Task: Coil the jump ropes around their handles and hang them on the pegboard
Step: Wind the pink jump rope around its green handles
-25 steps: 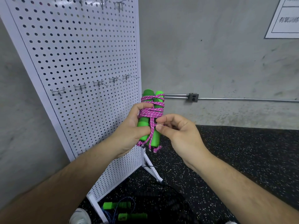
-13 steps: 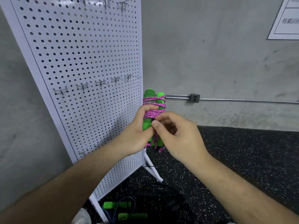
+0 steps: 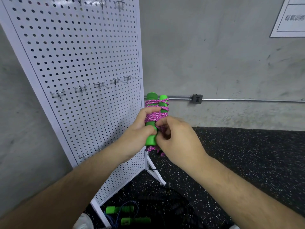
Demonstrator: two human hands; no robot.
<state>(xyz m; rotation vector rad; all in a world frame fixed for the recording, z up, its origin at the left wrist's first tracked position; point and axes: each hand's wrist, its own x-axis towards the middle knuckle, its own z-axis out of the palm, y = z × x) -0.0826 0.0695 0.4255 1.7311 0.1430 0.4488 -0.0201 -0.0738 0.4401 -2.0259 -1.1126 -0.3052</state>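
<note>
Pink jump rope [image 3: 156, 115] — coiled round paired green handles [image 3: 150, 140], upright, just right of pegboard [image 3: 82, 63]. Left hand [image 3: 137, 135] wrapped round handles; right hand [image 3: 179, 140] curled, apparently pinching a rope strand — fingertips hidden.

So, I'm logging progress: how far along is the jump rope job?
Done: the pink rope is mostly coiled round its green handles. In hand: the left hand grips the handles while the right hand pinches the rope, apparently securing its end. Left: hanging it on the pegboard, whose visible hooks are bare, and coiling the green-handled rope on the floor.
</note>
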